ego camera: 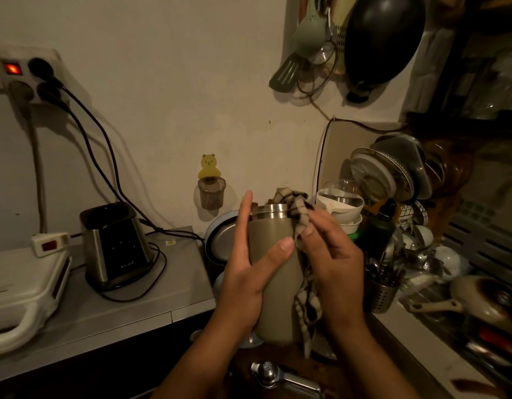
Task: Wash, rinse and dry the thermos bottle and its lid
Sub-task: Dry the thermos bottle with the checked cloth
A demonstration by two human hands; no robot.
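Grey counter (151, 306), left: blender base (113, 246). Olive thermos bottle (273, 272), upright, lidless, held above the sink area. Left hand (249, 272): fingers wrapped round the bottle. Right hand (332, 254): fingers pinching the checked cloth (299, 214) stuffed in the bottle's steel mouth.

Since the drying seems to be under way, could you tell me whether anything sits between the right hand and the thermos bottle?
Yes: the checked cloth. The right hand holds it against the thermos bottle, draped from the steel mouth down the right side. The left hand grips the bottle directly, nothing between.
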